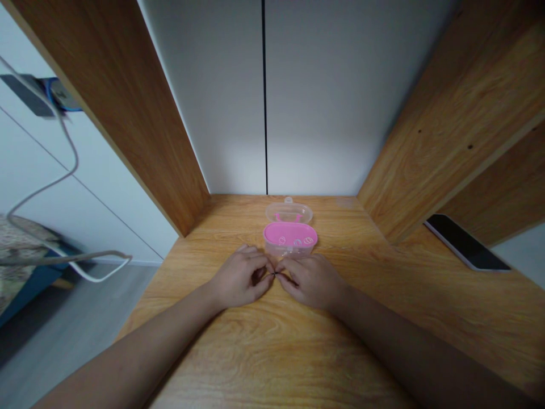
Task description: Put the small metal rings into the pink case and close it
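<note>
a white panel (225, 113) rises behind the worktop's (272, 352) back edge, with an open pink case (285, 233) near that edge. just in front of it, the left hand (247, 277) and right hand (315, 282) each have a pinched grip on a small dark thing (275, 274), its shape too small to tell. the step in hand seems to be fine fingertip work; the next move probably calls for light, steady control.
</note>
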`<control>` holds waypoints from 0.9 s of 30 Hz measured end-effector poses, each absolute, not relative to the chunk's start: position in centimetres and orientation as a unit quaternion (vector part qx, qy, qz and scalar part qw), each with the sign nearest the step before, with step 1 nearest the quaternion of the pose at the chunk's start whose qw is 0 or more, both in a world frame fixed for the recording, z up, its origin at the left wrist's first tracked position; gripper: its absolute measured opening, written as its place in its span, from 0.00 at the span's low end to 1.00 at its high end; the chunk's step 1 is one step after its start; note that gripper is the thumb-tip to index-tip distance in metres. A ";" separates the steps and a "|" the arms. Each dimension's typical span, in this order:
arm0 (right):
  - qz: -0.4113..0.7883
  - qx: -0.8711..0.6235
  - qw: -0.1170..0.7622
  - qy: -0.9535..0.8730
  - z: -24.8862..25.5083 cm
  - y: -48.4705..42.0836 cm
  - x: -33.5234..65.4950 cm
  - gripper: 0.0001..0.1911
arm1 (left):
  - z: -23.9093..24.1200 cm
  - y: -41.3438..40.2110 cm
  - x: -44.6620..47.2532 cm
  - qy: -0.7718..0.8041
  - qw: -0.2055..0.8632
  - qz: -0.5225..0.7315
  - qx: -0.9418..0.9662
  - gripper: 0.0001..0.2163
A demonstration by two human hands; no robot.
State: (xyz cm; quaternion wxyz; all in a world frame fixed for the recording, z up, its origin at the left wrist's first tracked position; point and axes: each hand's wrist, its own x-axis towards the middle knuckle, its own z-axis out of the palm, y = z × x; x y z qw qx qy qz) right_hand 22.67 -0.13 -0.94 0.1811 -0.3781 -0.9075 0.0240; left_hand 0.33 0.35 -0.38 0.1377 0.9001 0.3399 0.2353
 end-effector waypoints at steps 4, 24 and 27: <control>0.013 -0.385 0.198 -0.901 -1.0 -0.2 22.6 0.07 | -0.3 0.4 0.3 0.350 0.134 0.238 0.896 0.02; 0.017 -0.348 0.283 -0.894 -1.0 -0.4 22.7 0.08 | -0.1 0.2 0.3 0.323 0.165 0.312 0.878 0.04; 0.034 -0.345 0.298 -0.889 -0.8 -0.4 22.8 0.07 | -0.2 0.2 0.3 0.325 0.165 0.320 0.874 0.04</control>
